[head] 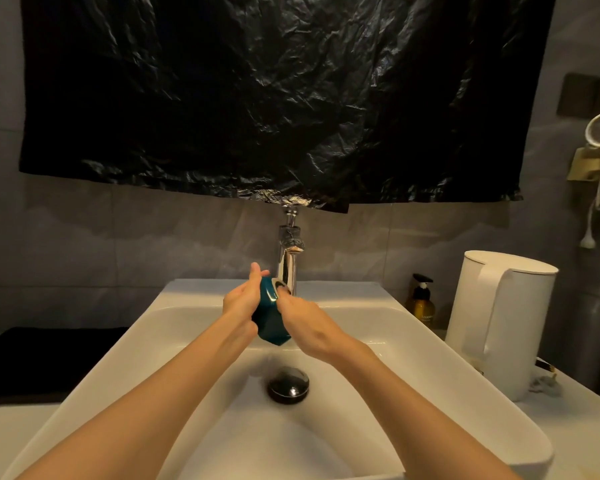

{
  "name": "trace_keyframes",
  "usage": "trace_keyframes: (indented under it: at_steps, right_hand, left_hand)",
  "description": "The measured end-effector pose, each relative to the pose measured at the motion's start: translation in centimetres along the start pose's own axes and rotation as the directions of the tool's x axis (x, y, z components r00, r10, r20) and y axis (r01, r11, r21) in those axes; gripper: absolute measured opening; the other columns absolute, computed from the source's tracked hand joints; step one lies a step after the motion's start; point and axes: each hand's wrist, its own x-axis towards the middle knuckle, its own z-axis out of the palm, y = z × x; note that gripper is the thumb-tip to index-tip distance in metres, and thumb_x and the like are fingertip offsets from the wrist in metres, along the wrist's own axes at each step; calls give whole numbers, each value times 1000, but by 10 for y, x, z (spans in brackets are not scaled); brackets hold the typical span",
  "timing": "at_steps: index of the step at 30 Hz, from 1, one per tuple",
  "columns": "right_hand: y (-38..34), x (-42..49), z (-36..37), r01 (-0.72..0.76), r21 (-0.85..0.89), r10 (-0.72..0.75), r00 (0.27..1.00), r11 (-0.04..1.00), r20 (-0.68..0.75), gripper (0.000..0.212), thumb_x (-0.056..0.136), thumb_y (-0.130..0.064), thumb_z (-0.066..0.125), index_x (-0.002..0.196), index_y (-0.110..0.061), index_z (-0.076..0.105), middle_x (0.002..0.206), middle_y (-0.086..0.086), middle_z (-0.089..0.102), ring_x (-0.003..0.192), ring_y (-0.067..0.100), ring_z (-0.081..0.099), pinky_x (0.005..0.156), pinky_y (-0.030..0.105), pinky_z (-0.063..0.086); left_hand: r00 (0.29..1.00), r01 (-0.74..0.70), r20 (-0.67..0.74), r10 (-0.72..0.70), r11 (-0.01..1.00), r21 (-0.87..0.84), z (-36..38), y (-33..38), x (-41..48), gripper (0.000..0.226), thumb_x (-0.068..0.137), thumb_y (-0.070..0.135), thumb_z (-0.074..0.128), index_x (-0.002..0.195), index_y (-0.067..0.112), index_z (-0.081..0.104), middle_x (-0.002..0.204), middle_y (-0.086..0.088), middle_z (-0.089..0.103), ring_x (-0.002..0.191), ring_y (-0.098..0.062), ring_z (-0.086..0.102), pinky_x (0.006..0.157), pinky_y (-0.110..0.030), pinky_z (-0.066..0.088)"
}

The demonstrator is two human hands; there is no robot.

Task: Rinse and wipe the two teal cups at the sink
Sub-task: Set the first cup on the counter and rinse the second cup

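Note:
A faceted teal cup point(269, 320) is held over the white sink point(413, 344), just in front of the chrome tap point(288, 261), its mouth tilted up and away from me. My left hand point(241, 299) grips its left side, thumb raised near the rim. My right hand point(307, 323) is on the cup's right side, with fingers reaching into the mouth. Only one teal cup is in view.
A black drain plug point(288, 386) sits in the basin below my hands. A white kettle point(499, 320) and an amber pump bottle point(421, 301) stand on the counter at right. A black mat point(45, 362) lies at left. Black plastic sheet point(274, 98) covers the wall above.

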Motion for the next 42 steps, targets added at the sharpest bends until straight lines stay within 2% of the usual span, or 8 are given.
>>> trace_keyframes:
  at_steps: [3,7,12,17,23,28,36,42]
  right_hand:
    - [0,4,-7,81,61,-71,986,995,-150,41,96,-31,35,103,-1,62,95,18,66,83,32,58,79,48,49]
    - [14,6,-20,-47,515,263,897,856,-355,43,83,-38,37,73,-15,72,84,5,73,83,26,67,83,47,55]
    - [22,20,-62,-79,313,231,844,946,-484,47,94,-13,41,139,-20,50,124,8,64,103,24,62,90,33,47]
    - [-6,60,-96,74,48,-51,929,996,-367,58,96,-7,36,150,-26,28,146,9,44,97,22,63,83,31,47]
    - [-5,75,-79,156,16,-133,888,988,-440,49,95,-6,36,142,-19,45,74,0,63,50,9,45,45,13,35]
    - [0,66,-69,191,-48,-193,880,980,-434,46,98,-9,35,141,-18,45,141,8,51,108,20,60,94,31,48]
    - [26,29,-53,139,410,134,811,901,-569,32,98,-11,40,123,-18,60,120,-3,63,108,11,58,85,17,48]
    - [53,2,-29,-386,799,270,919,462,288,50,90,-56,52,120,-18,60,115,4,67,108,22,62,91,37,54]
  left_hand:
    - [1000,-5,-4,5,1000,-16,-6,5,4,32,86,58,53,83,30,68,106,-10,66,97,-28,63,83,-45,55]
    - [994,6,112,-7,1000,5,0,3,1,33,86,58,53,90,30,69,105,-9,68,98,-27,64,82,-43,55]
    - [983,29,180,-36,999,45,3,2,-1,32,88,55,52,88,27,69,103,-9,69,101,-28,62,90,-45,52]
    - [975,35,213,-55,995,96,4,1,0,31,89,54,51,88,28,68,104,-10,68,102,-29,61,92,-44,50]
    - [971,40,230,-70,990,132,5,-2,-1,29,89,52,52,89,29,68,105,-12,67,103,-30,60,86,-42,51]
    - [974,48,213,-80,988,149,5,-2,-5,30,88,54,52,89,28,68,104,-12,65,103,-29,58,80,-40,50]
    - [961,67,261,-95,991,116,4,10,-12,22,83,39,66,90,18,68,93,-10,66,85,-26,59,79,-38,51]
    - [908,169,379,-178,984,57,3,5,-18,19,85,36,65,85,17,69,83,-9,70,82,-26,63,76,-39,52]
